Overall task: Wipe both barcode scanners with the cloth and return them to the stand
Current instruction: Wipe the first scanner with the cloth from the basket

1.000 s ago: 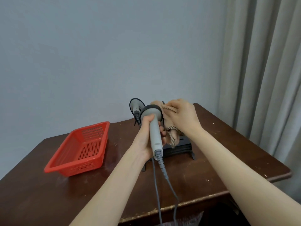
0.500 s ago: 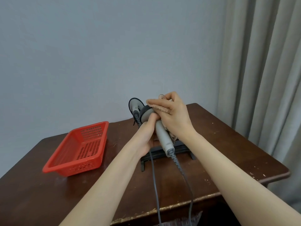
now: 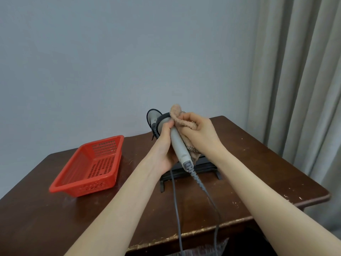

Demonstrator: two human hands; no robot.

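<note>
My left hand [image 3: 163, 145] grips a grey barcode scanner [image 3: 180, 146] just below its dark-rimmed head, handle slanting down to the right. My right hand [image 3: 200, 133] presses a tan cloth [image 3: 178, 117] against the scanner's head and right side; the cloth's lower end hangs behind the handle. A second scanner [image 3: 152, 118] stands behind my hands, mostly hidden. The black stand [image 3: 203, 168] lies on the table under my hands. Two grey cables [image 3: 175, 200] run down over the table's front edge.
A red perforated plastic basket [image 3: 88, 165] sits on the left of the dark wooden table [image 3: 258, 172]. A grey wall is behind, and a grey curtain [image 3: 304, 80] hangs at the right beside the table's right edge.
My left hand tilted the scanner so its handle swings to the right. My right hand moved the cloth up over the scanner's head.
</note>
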